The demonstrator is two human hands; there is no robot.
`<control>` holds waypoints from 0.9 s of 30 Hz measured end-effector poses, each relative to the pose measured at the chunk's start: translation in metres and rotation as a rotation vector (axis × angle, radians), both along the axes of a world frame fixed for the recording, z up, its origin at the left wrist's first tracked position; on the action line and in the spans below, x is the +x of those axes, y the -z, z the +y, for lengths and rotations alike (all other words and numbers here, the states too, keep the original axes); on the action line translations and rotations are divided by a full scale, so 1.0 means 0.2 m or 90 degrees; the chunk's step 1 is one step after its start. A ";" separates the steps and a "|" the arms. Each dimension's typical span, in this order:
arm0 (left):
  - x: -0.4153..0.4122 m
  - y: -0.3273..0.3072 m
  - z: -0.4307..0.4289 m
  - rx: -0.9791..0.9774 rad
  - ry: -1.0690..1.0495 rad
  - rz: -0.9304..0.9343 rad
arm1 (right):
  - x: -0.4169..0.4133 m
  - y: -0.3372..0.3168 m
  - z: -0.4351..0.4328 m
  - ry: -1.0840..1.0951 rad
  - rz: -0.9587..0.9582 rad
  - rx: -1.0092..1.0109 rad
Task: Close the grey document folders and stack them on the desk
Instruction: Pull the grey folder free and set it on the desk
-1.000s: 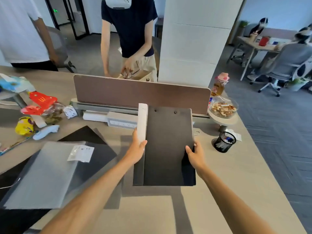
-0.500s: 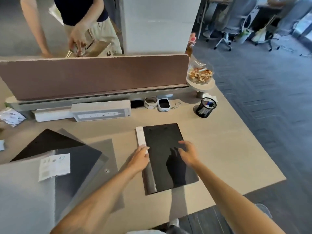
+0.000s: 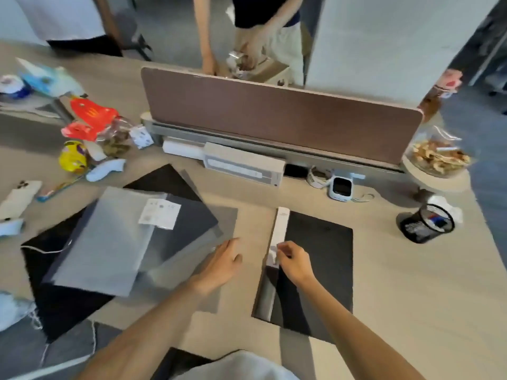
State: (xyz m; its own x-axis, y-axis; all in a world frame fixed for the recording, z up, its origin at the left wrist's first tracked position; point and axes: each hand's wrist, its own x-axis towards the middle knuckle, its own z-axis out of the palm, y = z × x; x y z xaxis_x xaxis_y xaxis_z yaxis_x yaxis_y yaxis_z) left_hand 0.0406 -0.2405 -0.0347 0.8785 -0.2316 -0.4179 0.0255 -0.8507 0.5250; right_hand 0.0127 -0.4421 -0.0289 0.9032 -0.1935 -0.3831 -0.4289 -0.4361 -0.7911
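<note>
Left hand [image 3: 223, 263] now off closed folder [image 3: 315, 267]

A pale wood desk [image 3: 411, 283] fills the view. At 12 o'clock a brown divider panel [image 3: 274, 116] stands upright; behind it rises a white pillar [image 3: 384, 42]. Grey floor [image 3: 488, 174] shows at 3 o'clock.
</note>
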 end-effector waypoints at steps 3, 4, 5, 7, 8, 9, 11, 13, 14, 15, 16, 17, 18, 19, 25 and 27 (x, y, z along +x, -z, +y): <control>-0.10 -0.01 0.21 0.016 -0.139 0.020 | 0.09 0.02 0.18 -0.112 0.008 0.044; -0.13 -0.01 0.27 0.022 -0.176 0.025 | 0.11 0.02 0.24 -0.137 0.025 0.050; -0.17 -0.02 0.33 0.029 -0.216 0.029 | 0.12 0.04 0.30 -0.160 0.042 0.060; -0.23 -0.03 0.42 0.054 -0.275 0.026 | 0.13 0.05 0.41 -0.162 0.090 0.113; -0.25 -0.04 0.46 0.060 -0.295 0.024 | 0.14 0.05 0.45 -0.158 0.112 0.131; -0.26 -0.05 0.49 0.061 -0.312 0.020 | 0.14 0.05 0.48 -0.158 0.130 0.136; -0.27 -0.04 0.59 0.062 -0.342 0.013 | 0.15 0.05 0.53 -0.161 0.165 0.140; -0.25 -0.03 0.68 0.061 -0.337 0.024 | 0.15 0.05 0.57 -0.109 0.207 0.174; -0.24 -0.03 0.72 0.059 -0.330 0.032 | 0.16 0.04 0.59 -0.077 0.222 0.196; -0.22 -0.02 0.77 0.058 -0.321 0.041 | 0.17 0.04 0.61 -0.048 0.233 0.211; -0.20 -0.01 0.81 0.056 -0.317 0.048 | 0.19 0.04 0.63 -0.030 0.248 0.224; -0.17 0.01 0.86 0.055 -0.315 0.051 | 0.20 0.03 0.66 -0.009 0.263 0.241; -0.15 0.03 0.90 0.051 -0.310 0.055 | 0.22 0.03 0.68 0.018 0.272 0.258; -0.12 0.04 0.93 0.044 -0.305 0.050 | 0.23 0.03 0.69 0.043 0.275 0.272; 0.09 0.11 1.08 -0.027 -0.253 -0.001 | 0.28 0.07 0.83 0.193 0.270 0.334; 0.15 0.15 1.14 -0.008 -0.218 -0.007 | 0.31 0.08 0.87 0.245 0.281 0.333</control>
